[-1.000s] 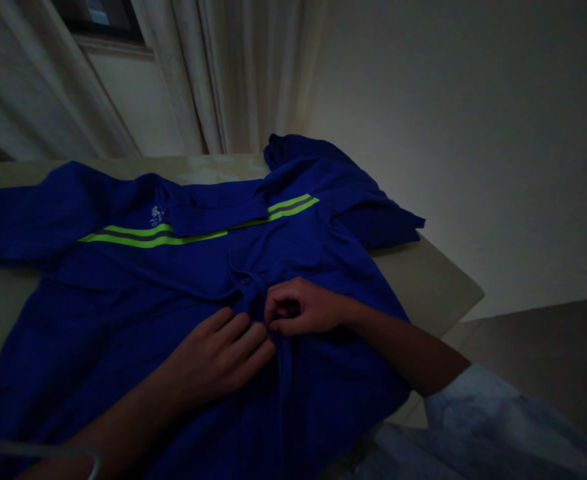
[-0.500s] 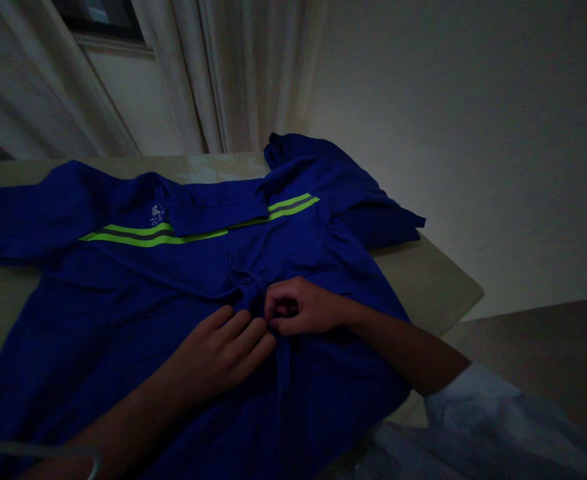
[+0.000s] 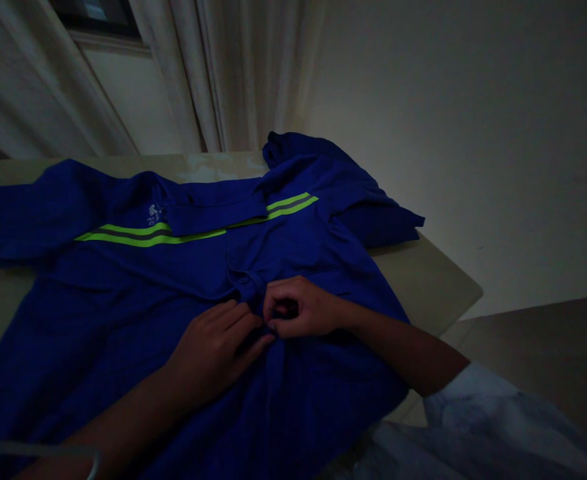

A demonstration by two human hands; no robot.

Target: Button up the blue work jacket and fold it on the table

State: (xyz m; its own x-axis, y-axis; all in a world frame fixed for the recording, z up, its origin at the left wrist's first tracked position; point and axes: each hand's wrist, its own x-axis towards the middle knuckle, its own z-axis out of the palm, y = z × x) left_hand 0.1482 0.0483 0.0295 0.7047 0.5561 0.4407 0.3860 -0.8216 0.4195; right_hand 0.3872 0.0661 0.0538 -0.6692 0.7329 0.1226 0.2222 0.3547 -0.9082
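A blue work jacket (image 3: 138,333) with yellow-green reflective stripes lies front up, its collar at the far side and its sleeves spread outward. My right hand (image 3: 300,307) pinches the front placket at the middle of the jacket, thumb against curled fingers. Touching it from the left, my left hand (image 3: 223,340) has its fingertips closed on the same placket. A buttonhole or button (image 3: 244,280) shows on the flap just above the hands. What lies between the fingertips is hidden.
The pale table (image 3: 423,280) carries the jacket, with its right corner near the wall. Behind stand long curtains (image 3: 238,80). More dark blue cloth (image 3: 378,227) is bunched at the right shoulder. A thin pale cord (image 3: 38,450) crosses the lower left.
My left hand has shifted slightly left, and its thumb now shows apart from the other fingers. The right hand keeps its pinch in nearly the same place.
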